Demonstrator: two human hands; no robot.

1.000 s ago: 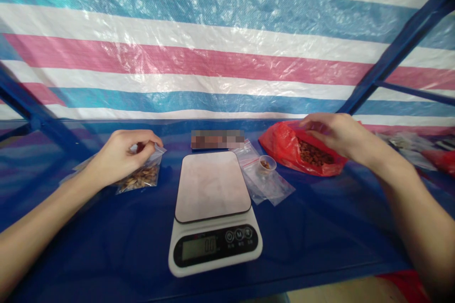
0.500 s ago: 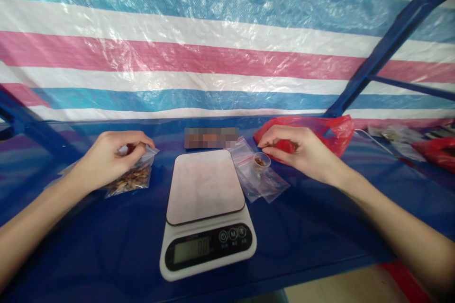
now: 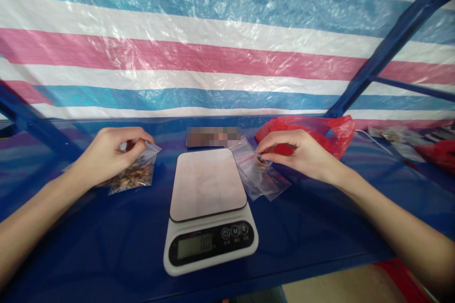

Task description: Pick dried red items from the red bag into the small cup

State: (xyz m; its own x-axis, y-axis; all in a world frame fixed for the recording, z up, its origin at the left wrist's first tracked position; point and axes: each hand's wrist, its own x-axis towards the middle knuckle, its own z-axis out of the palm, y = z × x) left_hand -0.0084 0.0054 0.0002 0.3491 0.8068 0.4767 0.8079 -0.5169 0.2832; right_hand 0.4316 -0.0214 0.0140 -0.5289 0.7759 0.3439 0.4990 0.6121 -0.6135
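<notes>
My left hand [image 3: 106, 154] pinches the top of a small clear zip bag [image 3: 135, 175] filled with brown pieces, which lies on the blue shelf left of the scale. My right hand [image 3: 298, 151] reaches to a tiny clear cup [image 3: 263, 162] holding a few brown pieces, fingers closed on its rim. The cup stands on a pile of empty clear zip bags [image 3: 259, 177] just right of the white digital kitchen scale [image 3: 209, 208], whose platform is bare.
A red plastic bag [image 3: 327, 132] lies behind my right hand. More bags and packets [image 3: 408, 137] sit at the far right. A striped tarpaulin [image 3: 213, 42] backs the blue shelf [image 3: 320, 227], with blue frame bars [image 3: 387, 47] at right and left.
My right hand left the red bag, moved left to the small cup and closed on it. The left hand stayed on the filled bag.
</notes>
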